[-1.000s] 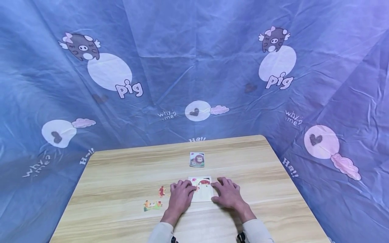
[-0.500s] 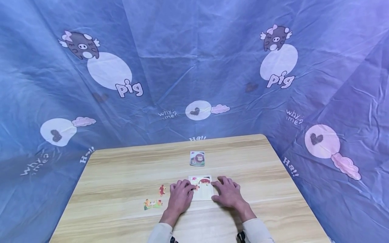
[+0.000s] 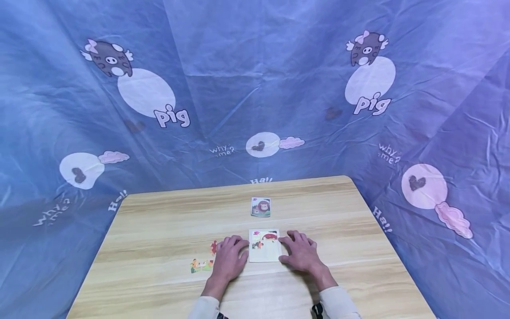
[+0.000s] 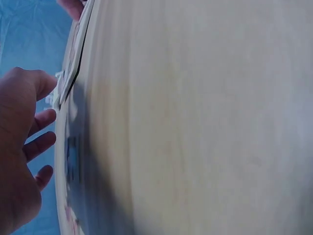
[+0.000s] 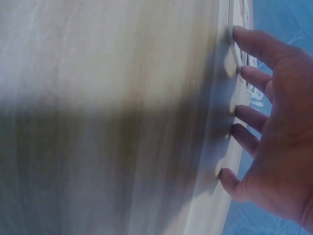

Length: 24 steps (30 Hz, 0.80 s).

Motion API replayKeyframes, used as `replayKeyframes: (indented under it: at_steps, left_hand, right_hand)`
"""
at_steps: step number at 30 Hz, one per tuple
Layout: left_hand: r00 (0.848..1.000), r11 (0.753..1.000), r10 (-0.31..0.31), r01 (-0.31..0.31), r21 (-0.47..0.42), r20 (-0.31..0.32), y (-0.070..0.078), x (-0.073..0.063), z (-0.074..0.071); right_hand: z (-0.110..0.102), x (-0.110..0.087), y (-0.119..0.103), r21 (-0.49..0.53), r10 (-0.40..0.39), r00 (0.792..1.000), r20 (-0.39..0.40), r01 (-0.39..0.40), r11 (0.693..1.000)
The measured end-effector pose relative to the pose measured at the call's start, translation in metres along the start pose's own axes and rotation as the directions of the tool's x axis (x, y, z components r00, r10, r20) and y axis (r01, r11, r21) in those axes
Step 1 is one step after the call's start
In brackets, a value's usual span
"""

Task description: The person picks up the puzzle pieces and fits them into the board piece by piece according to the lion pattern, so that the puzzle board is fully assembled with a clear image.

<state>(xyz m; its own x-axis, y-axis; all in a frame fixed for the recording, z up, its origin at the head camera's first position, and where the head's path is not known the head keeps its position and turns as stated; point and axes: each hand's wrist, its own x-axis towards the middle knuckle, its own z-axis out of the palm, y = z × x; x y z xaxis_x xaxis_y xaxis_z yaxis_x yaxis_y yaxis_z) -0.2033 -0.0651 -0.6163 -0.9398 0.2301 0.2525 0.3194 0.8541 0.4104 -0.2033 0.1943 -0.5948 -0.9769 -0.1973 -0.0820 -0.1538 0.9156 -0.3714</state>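
Observation:
A square white puzzle board [image 3: 264, 256] lies on the table between both hands. Along its top edge sit pieces with a pink flower and part of a reddish-brown lion's mane [image 3: 269, 236]. Below them at the left is a small orange-and-green puzzle piece [image 3: 257, 245]. My left hand [image 3: 229, 261] is beside the board's left edge, its fingers loosely bent and holding nothing; in the left wrist view the thumb is close to the board's corner. With thumb and forefinger, my right hand [image 3: 301, 254] touches the board's right edge, the other fingers spread on the table.
Left of my left hand lie loose puzzle pieces [image 3: 201, 266], with a reddish-brown piece [image 3: 213, 246] partly hidden behind the hand. A lion picture card [image 3: 260, 207] lies beyond the board. Blue printed cloth [image 3: 223, 102] hangs around the wooden table [image 3: 167, 221].
My left hand has let go of the small orange-and-green piece, which now lies on the board, and has drawn back to the left. The right hand stays at the board's right edge.

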Motion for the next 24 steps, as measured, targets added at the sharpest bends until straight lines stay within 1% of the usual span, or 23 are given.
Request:
replayKeyframes:
  at_steps: [3,5,9,11,16,20,24]
  left_hand:
    - [0.999,0.999,-0.040,0.040,0.002,-0.003,-0.007,-0.001,-0.004]
    - [0.997,0.998,-0.068,0.068,-0.015,-0.018,-0.011,-0.002,-0.007]
    - [0.993,0.994,-0.104,0.103,-0.032,-0.054,-0.021,-0.003,-0.011]
    - [0.991,0.992,-0.120,0.118,-0.032,-0.058,-0.025,-0.003,-0.012]
    - [0.984,0.984,-0.173,0.170,-0.059,-0.036,-0.034,-0.004,-0.018]
    - [0.978,0.976,-0.207,0.204,-0.072,-0.027,-0.039,-0.005,-0.024]
    - [0.968,0.965,-0.250,0.249,-0.081,-0.013,-0.046,-0.005,-0.029]
  right_hand:
    - [0.001,0.001,0.000,-0.001,0.000,1.000,-0.005,0.000,1.000]
    - [0.001,0.001,0.000,0.000,-0.002,1.000,-0.007,0.002,1.000]
    - [0.002,0.001,0.000,0.004,0.003,1.000,-0.001,-0.003,1.000]
    - [0.002,0.002,0.000,0.004,0.006,1.000,-0.001,-0.006,1.000]
    - [0.003,0.002,-0.001,-0.003,0.011,1.000,0.003,-0.011,1.000]
    - [0.002,0.003,-0.002,0.002,0.005,1.000,-0.010,-0.005,1.000]
    - [0.001,0.005,-0.004,0.001,-0.004,1.000,-0.020,0.004,1.000]
